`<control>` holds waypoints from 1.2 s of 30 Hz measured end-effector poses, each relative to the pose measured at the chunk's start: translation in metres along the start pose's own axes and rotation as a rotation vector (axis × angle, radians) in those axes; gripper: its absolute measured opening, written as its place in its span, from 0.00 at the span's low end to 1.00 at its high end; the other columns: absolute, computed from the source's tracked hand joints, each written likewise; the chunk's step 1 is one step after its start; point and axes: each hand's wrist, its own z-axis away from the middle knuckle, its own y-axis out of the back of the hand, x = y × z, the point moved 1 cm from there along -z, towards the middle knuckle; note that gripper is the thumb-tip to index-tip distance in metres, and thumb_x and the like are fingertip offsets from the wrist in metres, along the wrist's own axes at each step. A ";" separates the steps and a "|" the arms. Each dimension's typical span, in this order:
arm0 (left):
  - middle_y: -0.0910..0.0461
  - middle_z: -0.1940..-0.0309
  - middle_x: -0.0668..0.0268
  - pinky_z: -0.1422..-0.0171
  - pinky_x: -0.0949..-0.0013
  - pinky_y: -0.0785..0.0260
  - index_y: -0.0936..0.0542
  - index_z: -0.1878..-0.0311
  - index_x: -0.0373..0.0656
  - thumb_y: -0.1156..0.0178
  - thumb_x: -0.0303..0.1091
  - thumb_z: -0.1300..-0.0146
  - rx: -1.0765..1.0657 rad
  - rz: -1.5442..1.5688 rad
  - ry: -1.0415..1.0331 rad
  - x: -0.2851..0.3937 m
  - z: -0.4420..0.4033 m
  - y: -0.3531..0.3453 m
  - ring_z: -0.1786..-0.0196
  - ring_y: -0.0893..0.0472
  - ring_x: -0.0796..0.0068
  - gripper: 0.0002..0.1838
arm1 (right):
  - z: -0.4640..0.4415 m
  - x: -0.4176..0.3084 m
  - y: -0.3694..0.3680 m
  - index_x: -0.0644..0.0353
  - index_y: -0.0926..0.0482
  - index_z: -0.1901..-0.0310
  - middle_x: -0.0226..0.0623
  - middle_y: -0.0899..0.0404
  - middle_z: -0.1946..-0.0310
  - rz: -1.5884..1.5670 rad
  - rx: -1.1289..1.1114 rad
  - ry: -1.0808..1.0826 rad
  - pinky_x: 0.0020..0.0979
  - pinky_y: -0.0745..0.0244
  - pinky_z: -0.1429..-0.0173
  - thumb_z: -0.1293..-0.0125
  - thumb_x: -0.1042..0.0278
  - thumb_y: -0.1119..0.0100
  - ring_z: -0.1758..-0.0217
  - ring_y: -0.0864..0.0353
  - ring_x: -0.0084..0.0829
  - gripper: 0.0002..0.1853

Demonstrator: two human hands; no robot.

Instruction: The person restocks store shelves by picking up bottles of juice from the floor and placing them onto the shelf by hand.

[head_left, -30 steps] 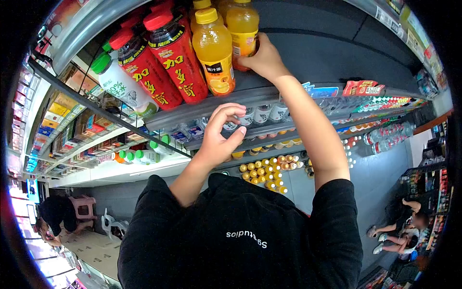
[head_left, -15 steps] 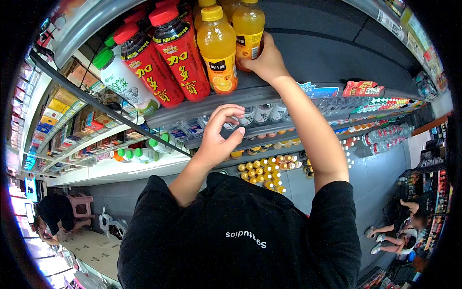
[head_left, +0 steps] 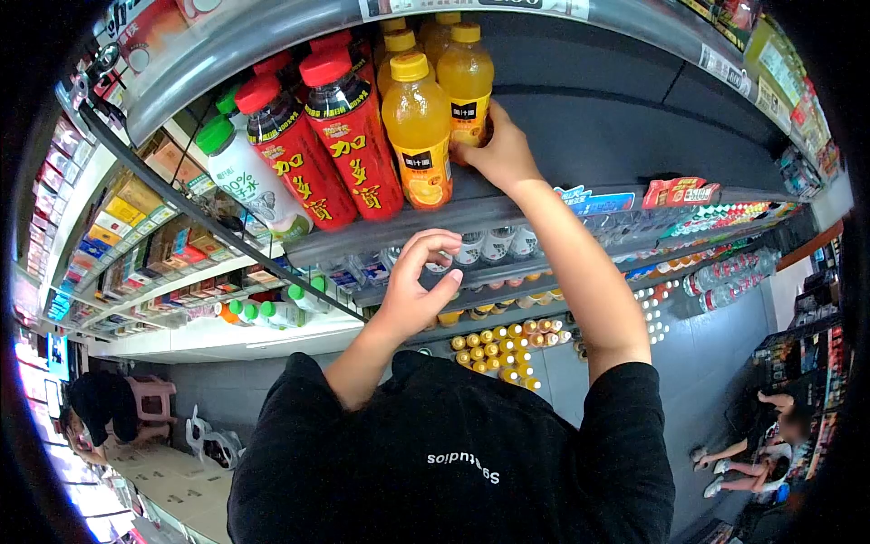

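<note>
My right hand [head_left: 497, 152] is wrapped around the lower part of an orange juice bottle [head_left: 467, 77] with a yellow cap, standing upright on the dark shelf. Just left of it is another orange juice bottle [head_left: 417, 127] at the shelf's front, with more yellow-capped ones behind. Below the shelf edge, my left hand [head_left: 419, 286] hangs in the air with curved fingers and thumb apart, holding nothing. Red herbal tea bottles [head_left: 349, 136] stand farther left, beside a white bottle with a green cap [head_left: 240, 168].
The dark shelf [head_left: 616, 127] stretches to the right, with promotional tags [head_left: 680, 192] along its front. Clear water bottles [head_left: 498, 243] fill a lower shelf. Yellow-capped bottles [head_left: 494, 349] stand in rows on the floor. Other people [head_left: 100, 403] are at the far left and far right.
The view has tilted, so the shelf and bottles sit lower in the frame. My right hand keeps its hold on the juice bottle, and my left hand stays below the shelf.
</note>
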 end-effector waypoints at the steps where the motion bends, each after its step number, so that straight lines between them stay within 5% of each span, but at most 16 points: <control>1: 0.28 0.50 0.61 0.49 0.70 0.32 0.27 0.52 0.39 0.42 0.20 0.48 0.001 0.000 -0.001 0.000 0.000 0.000 0.50 0.27 0.72 0.18 | 0.000 -0.002 0.000 0.65 0.36 0.39 0.49 0.22 0.53 -0.007 -0.007 -0.005 0.32 0.27 0.47 0.54 0.67 0.31 0.51 0.20 0.39 0.39; 8: 0.31 0.48 0.60 0.46 0.70 0.33 0.28 0.51 0.38 0.45 0.18 0.46 -0.024 -0.006 0.000 0.001 0.000 0.000 0.48 0.27 0.73 0.17 | -0.001 -0.003 -0.001 0.64 0.36 0.39 0.48 0.21 0.54 0.002 -0.001 -0.016 0.32 0.26 0.48 0.54 0.67 0.31 0.52 0.20 0.37 0.39; 11: 0.31 0.48 0.60 0.46 0.70 0.33 0.28 0.51 0.38 0.45 0.19 0.46 -0.029 -0.011 0.007 0.000 -0.001 -0.001 0.48 0.27 0.73 0.17 | 0.000 -0.004 0.001 0.63 0.33 0.44 0.53 0.22 0.54 -0.073 -0.017 -0.025 0.38 0.27 0.46 0.55 0.65 0.31 0.50 0.22 0.48 0.35; 26: 0.28 0.50 0.61 0.50 0.71 0.31 0.27 0.53 0.39 0.42 0.19 0.48 -0.016 0.024 0.007 -0.003 -0.005 -0.010 0.50 0.26 0.72 0.17 | -0.004 0.002 0.000 0.63 0.32 0.45 0.52 0.21 0.55 -0.064 -0.018 -0.003 0.38 0.27 0.47 0.58 0.63 0.30 0.51 0.21 0.47 0.35; 29: 0.28 0.50 0.60 0.50 0.71 0.31 0.27 0.52 0.39 0.42 0.19 0.48 -0.015 0.029 0.008 -0.003 -0.006 -0.010 0.51 0.26 0.72 0.17 | -0.003 -0.001 0.001 0.66 0.35 0.42 0.48 0.21 0.55 -0.012 -0.045 0.000 0.33 0.27 0.48 0.55 0.67 0.30 0.52 0.20 0.39 0.37; 31: 0.28 0.50 0.60 0.50 0.71 0.31 0.27 0.52 0.39 0.42 0.19 0.48 -0.016 0.035 0.004 -0.004 -0.005 -0.010 0.51 0.26 0.72 0.18 | -0.003 -0.001 0.000 0.64 0.32 0.45 0.52 0.21 0.56 -0.066 -0.020 -0.008 0.38 0.28 0.46 0.58 0.64 0.31 0.50 0.22 0.48 0.36; 36: 0.28 0.50 0.60 0.50 0.71 0.31 0.27 0.52 0.39 0.42 0.19 0.48 -0.013 0.025 0.002 -0.005 -0.005 -0.009 0.51 0.26 0.72 0.18 | -0.005 0.003 -0.002 0.64 0.34 0.43 0.52 0.22 0.54 -0.060 -0.032 0.010 0.38 0.28 0.45 0.59 0.65 0.31 0.49 0.22 0.49 0.38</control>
